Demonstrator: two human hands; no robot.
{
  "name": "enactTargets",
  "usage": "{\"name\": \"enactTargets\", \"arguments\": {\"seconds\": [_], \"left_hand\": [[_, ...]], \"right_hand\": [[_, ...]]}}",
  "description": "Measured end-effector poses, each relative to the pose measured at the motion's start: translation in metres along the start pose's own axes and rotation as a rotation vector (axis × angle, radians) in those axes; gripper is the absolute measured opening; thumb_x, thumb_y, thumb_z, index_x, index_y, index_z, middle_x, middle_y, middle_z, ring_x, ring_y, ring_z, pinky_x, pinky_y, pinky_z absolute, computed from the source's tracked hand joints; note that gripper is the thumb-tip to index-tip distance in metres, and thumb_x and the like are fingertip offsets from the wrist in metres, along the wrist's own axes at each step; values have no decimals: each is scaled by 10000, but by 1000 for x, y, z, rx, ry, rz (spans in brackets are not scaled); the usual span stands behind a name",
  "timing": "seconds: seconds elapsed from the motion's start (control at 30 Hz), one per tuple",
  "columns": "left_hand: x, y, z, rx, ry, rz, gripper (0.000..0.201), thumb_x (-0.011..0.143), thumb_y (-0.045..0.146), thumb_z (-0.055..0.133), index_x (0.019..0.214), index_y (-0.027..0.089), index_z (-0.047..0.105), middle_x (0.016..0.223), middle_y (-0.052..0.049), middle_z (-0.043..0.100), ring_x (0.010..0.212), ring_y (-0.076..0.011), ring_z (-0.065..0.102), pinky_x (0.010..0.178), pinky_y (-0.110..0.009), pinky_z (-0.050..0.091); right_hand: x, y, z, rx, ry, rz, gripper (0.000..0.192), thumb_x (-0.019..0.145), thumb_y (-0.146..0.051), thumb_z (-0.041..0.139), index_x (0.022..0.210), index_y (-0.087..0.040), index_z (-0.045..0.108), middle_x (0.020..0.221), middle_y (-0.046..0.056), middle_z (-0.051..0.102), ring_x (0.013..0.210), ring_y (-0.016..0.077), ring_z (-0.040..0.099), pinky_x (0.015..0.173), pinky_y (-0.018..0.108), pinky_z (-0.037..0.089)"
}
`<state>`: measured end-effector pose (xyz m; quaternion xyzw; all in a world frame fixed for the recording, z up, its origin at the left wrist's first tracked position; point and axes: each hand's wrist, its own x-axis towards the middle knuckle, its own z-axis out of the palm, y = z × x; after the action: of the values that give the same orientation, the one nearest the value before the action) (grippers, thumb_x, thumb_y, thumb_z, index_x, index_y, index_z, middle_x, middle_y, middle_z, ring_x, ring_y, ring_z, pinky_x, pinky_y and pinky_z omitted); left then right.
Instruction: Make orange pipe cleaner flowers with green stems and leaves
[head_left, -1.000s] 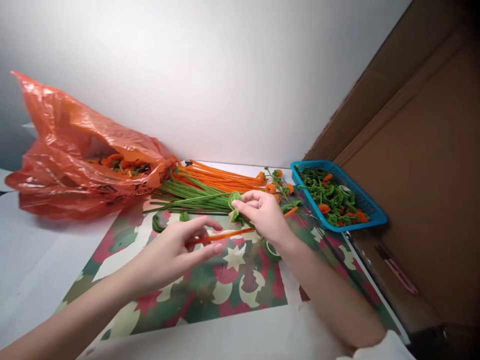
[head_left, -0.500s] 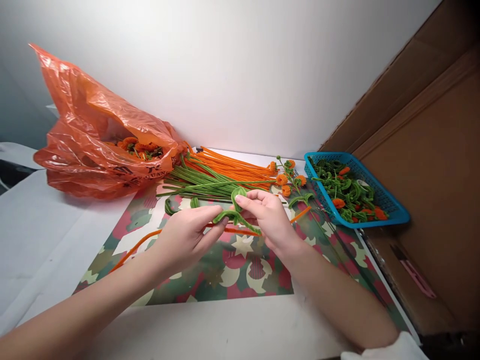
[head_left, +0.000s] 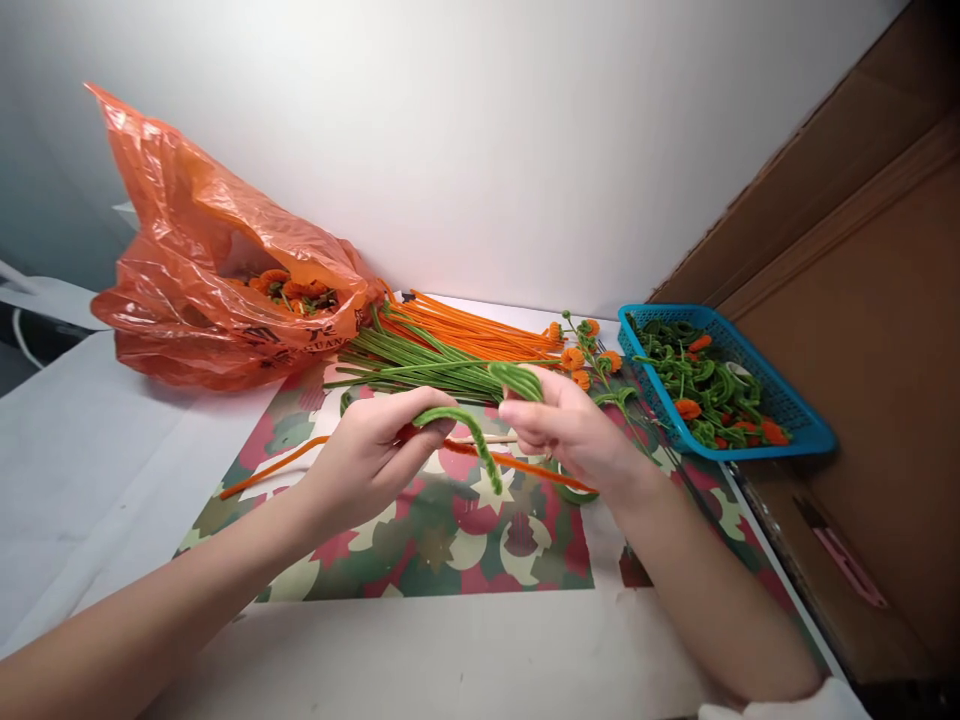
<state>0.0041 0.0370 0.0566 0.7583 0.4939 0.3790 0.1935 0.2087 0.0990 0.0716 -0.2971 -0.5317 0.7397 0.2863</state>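
My left hand pinches a green pipe cleaner between thumb and forefinger; its free end curves over and hangs down to the right. Facing it, my right hand is closed on a bundle of folded green pipe cleaner loops. A gap separates the two green pieces. An orange pipe cleaner runs behind my left hand and on below the right one; whether a finger touches it I cannot tell. Partly under my right hand is a green ring-shaped roll.
Green pipe cleaners and orange pipe cleaners lie behind my hands, beside a stem with orange blooms. An orange plastic bag stands left. On the right are a blue basket of pieces and a pink cutter.
My hands have moved apart, the right one going right with the folded loops. The green end at my left hand now bends downward. The orange pipe cleaner has shifted, its right end lower.
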Motion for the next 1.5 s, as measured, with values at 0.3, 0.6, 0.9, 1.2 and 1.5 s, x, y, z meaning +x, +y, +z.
{"name": "enactTargets", "arguments": {"seconds": [0.3, 0.6, 0.9, 1.2, 1.5], "left_hand": [[-1, -4, 4, -60, 151, 94, 306, 843, 62, 432, 1035, 195, 630, 786, 22, 697, 636, -84, 613, 571, -163, 451], [2, -3, 2, -190, -32, -12, 77, 874, 213, 507, 847, 164, 561, 652, 36, 536, 490, -68, 438, 447, -180, 347], [1, -3, -1, -171, -51, -30, 277, 917, 355, 456, 791, 159, 605, 717, -15, 614, 632, -132, 540, 554, -222, 408], [3, 0, 1, -298, -81, -250, 295, 902, 388, 499, 734, 162, 587, 653, 5, 543, 611, -123, 508, 529, -215, 386], [7, 3, 1, -408, 51, -323, 296, 862, 382, 569, 663, 165, 540, 585, 40, 469, 506, -77, 409, 472, -192, 352]], "right_hand": [[-8, 6, 9, -273, -195, 58, 218, 695, -259, 788, 712, -152, 599, 608, -57, 406, 564, 75, 358, 511, 220, 292], [-4, 15, 16, -350, 35, -177, 154, 638, -193, 811, 684, -134, 676, 631, -24, 576, 575, 85, 467, 515, 209, 366], [-3, 19, 17, -487, 70, -238, 156, 727, -204, 725, 606, -144, 649, 591, -27, 591, 554, 83, 494, 527, 208, 382], [-7, 20, 22, -666, 104, -211, 193, 737, -254, 720, 635, -157, 588, 598, -50, 499, 576, 76, 406, 516, 201, 322], [-6, 16, 18, -418, 16, -79, 305, 757, -316, 718, 999, -212, 563, 733, -44, 479, 590, 84, 418, 531, 201, 373]]}}
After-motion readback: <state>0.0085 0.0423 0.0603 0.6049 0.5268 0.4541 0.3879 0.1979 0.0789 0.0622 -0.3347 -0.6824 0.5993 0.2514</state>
